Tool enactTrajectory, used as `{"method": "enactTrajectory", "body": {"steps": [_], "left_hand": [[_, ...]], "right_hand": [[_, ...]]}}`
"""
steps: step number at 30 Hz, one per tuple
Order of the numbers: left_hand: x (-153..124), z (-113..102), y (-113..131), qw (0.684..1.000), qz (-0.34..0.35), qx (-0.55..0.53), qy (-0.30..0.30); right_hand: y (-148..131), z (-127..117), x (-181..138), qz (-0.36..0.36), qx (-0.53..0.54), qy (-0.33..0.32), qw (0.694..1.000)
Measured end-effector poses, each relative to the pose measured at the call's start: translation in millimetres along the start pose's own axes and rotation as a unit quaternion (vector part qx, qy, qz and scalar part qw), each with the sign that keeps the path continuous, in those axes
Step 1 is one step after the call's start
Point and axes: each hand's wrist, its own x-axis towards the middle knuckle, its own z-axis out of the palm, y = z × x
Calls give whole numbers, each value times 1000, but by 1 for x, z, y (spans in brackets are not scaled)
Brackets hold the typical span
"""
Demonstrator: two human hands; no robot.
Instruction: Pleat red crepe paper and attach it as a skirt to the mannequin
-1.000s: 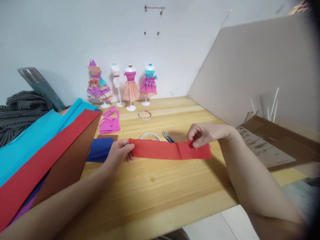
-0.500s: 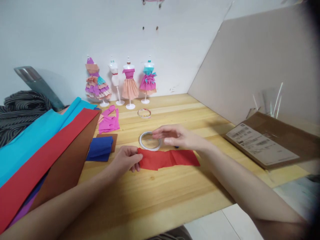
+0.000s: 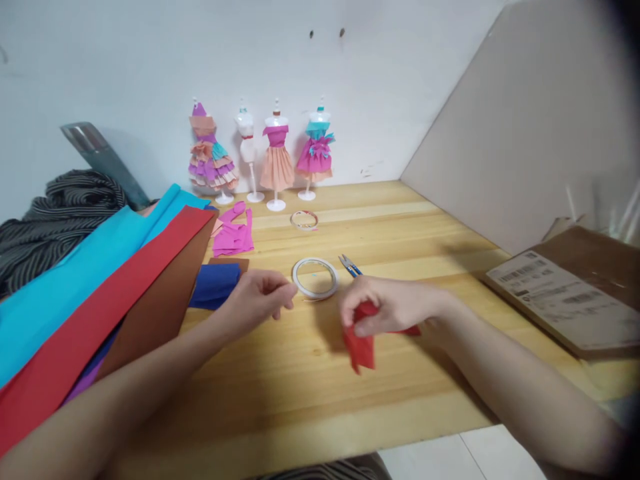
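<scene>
My right hand point(image 3: 380, 308) is closed round a red crepe paper strip point(image 3: 361, 350), held over the wooden table. One end hangs below the fingers, and another part shows behind the wrist. My left hand point(image 3: 263, 293) is closed, thumb and fingertips drawn together, with nothing visible in them. It is beside a roll of double-sided tape point(image 3: 296, 280) lying flat on the table. Thread snips point(image 3: 350, 265) with blue handles lie just beyond my right hand, their handle ends partly hidden by it. A folded blue crepe paper piece point(image 3: 215, 285) lies left of my left hand.
Several small dress forms point(image 3: 276, 167), most in paper dresses, stand along the wall. Pink paper scraps point(image 3: 233, 239) and a smaller tape ring point(image 3: 304, 220) lie before them. Large crepe sheets point(image 3: 135, 273) cover the left side. A cardboard box point(image 3: 575, 293) stands at right.
My left hand has let go of the red paper strip. My right hand has taken hold of it, lifting and bunching it toward the right. The snips have come into clear view.
</scene>
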Motion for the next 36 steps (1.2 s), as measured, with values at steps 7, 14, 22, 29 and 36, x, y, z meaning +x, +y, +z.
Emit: {"method": "enactTrajectory", "body": {"steps": [7,14,22,29,36], "left_hand": [[14,-4,-3,940,90,328,-21],[52,-1,-15,890,191,402,-103],[58,-7,-26,956,157,227,-98],[53,-11,-31,989,108,52,-90],[52,-13,-28,991,91,-22,-93]], "right_hand": [[7,-2,4,-103,100,-104,984],[6,8,10,40,148,28,988],[5,-3,2,31,175,93,980],[-1,-10,-5,26,103,99,989],[-8,10,8,-113,-107,156,975]]}}
